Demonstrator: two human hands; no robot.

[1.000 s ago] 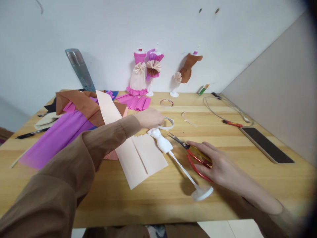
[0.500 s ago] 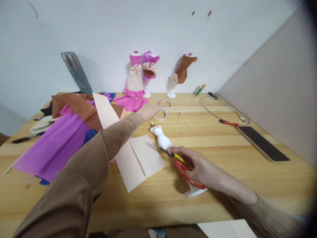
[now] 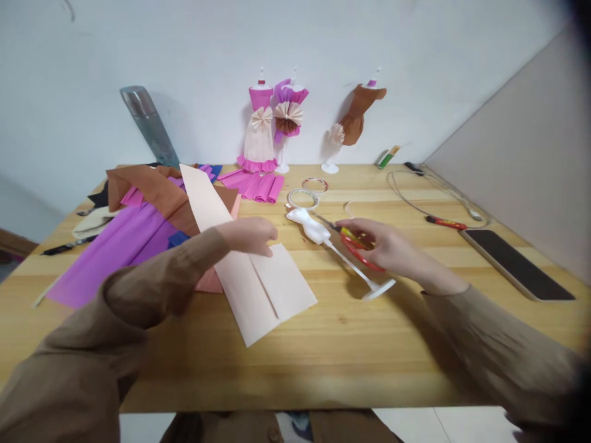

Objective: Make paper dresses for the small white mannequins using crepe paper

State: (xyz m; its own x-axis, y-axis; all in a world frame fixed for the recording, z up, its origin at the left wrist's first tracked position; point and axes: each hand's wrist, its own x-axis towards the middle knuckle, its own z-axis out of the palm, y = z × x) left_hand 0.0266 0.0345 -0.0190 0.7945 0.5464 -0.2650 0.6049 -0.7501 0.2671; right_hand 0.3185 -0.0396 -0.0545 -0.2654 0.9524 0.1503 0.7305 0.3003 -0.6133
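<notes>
Brightly red-handled scissors [image 3: 353,248], dark-bladed, with a touch of yellow

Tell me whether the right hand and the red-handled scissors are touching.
Touching. The head view shows it: the right hand is closed around the handle end of the red-handled scissors.

light is bright, shadows soft, right edge dark

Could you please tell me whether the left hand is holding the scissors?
No, the right hand holds the red-handled scissors.
</notes>
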